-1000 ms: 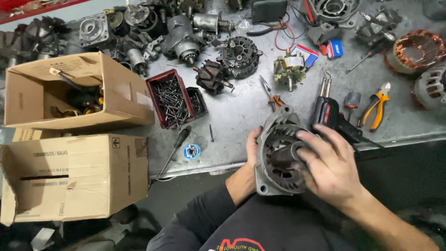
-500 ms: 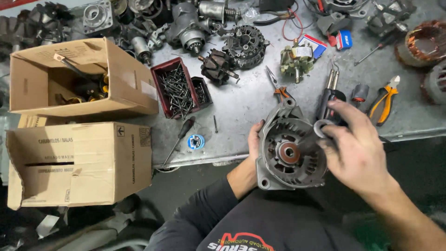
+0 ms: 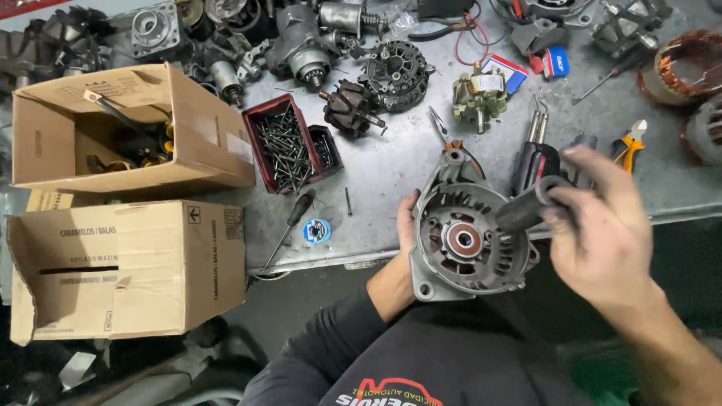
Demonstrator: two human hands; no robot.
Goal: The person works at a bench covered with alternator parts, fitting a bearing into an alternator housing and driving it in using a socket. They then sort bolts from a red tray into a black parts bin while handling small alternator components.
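A grey metal alternator housing [image 3: 466,240] with vent slots and a central bearing is held upright at the bench's front edge. My left hand [image 3: 406,225] grips its left rim from behind, mostly hidden by the housing. My right hand [image 3: 602,225] is to the right of it, fingers closed on a dark cylindrical sleeve-like part [image 3: 530,203] that is lifted just above the housing's upper right side.
The steel bench [image 3: 391,169] carries a red tray of screws [image 3: 282,146], a rotor [image 3: 350,109], a screwdriver [image 3: 289,225], orange pliers [image 3: 628,146], a black tool [image 3: 534,162] and many alternator parts. Two cardboard boxes [image 3: 128,128] [image 3: 128,263] sit at left.
My right hand came off the housing's face and drew back to the right, lifting the dark cylindrical part out. The bearing in the housing's centre is now exposed.
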